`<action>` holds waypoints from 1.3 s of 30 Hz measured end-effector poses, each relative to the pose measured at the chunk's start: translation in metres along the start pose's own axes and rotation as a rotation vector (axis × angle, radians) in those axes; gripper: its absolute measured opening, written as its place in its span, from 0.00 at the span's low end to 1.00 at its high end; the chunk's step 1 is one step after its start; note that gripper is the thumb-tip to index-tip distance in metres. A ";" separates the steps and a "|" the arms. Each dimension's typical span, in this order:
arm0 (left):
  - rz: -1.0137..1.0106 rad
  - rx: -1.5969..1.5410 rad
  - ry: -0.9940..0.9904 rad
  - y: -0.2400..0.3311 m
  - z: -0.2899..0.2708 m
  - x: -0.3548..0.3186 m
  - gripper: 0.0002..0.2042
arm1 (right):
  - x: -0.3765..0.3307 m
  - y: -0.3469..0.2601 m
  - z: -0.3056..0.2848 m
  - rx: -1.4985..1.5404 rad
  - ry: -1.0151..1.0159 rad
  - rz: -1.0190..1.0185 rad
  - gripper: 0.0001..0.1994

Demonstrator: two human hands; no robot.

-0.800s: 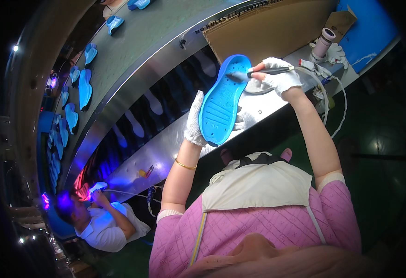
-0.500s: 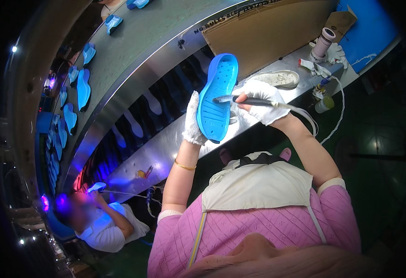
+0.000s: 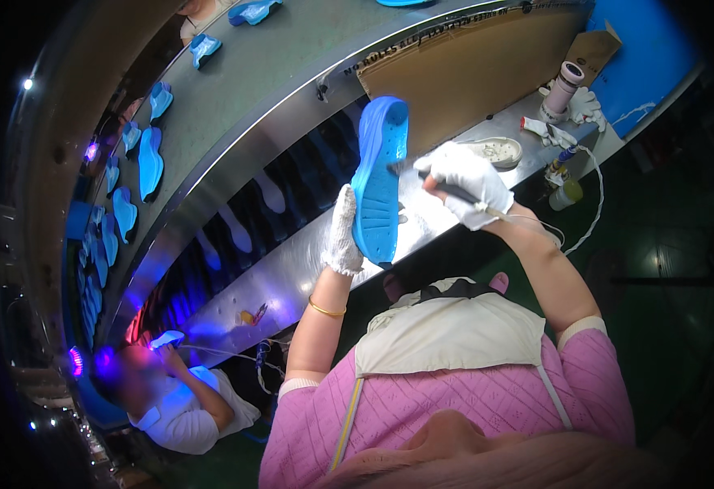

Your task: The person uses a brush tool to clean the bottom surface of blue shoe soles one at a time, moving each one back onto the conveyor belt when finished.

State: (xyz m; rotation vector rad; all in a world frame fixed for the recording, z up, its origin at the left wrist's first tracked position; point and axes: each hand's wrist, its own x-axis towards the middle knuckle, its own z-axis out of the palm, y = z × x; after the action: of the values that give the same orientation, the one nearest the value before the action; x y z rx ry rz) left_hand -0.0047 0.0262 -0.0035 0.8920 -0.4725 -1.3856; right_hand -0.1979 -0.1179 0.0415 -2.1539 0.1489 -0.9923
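A blue shoe sole [image 3: 380,183] stands tilted before me, its hollow, ribbed inner face turned toward my right. My left hand [image 3: 343,232], in a white knitted glove, grips it along its left side near the heel; the fingers behind it are mostly hidden. My right hand [image 3: 464,181], gloved in white with bare fingertips showing, is closed round a dark-handled brush [image 3: 455,192] with a thin pale tube behind it. The brush tip is at the sole's right edge; I cannot tell whether it touches.
A metal ledge [image 3: 300,248] runs below the conveyor belt [image 3: 235,90], which carries several blue soles. On the ledge's right are a pale sole [image 3: 495,151], a pink bottle [image 3: 565,91] and gloves [image 3: 585,107]. Cardboard [image 3: 471,77] leans behind. A co-worker [image 3: 194,399] is at lower left.
The sole has been turned so its inner face points more to the right. My right hand and brush have shifted slightly right, off the sole's middle. Soles on the belt have moved a little.
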 end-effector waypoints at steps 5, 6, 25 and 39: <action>-0.016 -0.118 -0.138 0.002 0.003 0.000 0.40 | 0.003 -0.008 0.006 0.175 0.146 0.059 0.10; -0.047 -0.121 -0.107 0.003 0.005 0.002 0.40 | 0.005 -0.012 0.015 0.208 0.254 0.135 0.08; 0.435 0.140 0.228 0.195 0.008 0.198 0.19 | -0.018 -0.032 0.002 0.287 0.406 0.169 0.08; 0.120 1.864 1.571 0.303 -0.177 -0.039 0.24 | -0.020 -0.018 0.021 0.538 0.223 0.389 0.13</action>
State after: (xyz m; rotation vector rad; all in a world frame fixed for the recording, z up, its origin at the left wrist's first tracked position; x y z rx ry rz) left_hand 0.3144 0.0932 0.1311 2.8559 -0.3923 0.6153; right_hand -0.2006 -0.0848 0.0327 -1.4554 0.3504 -0.9123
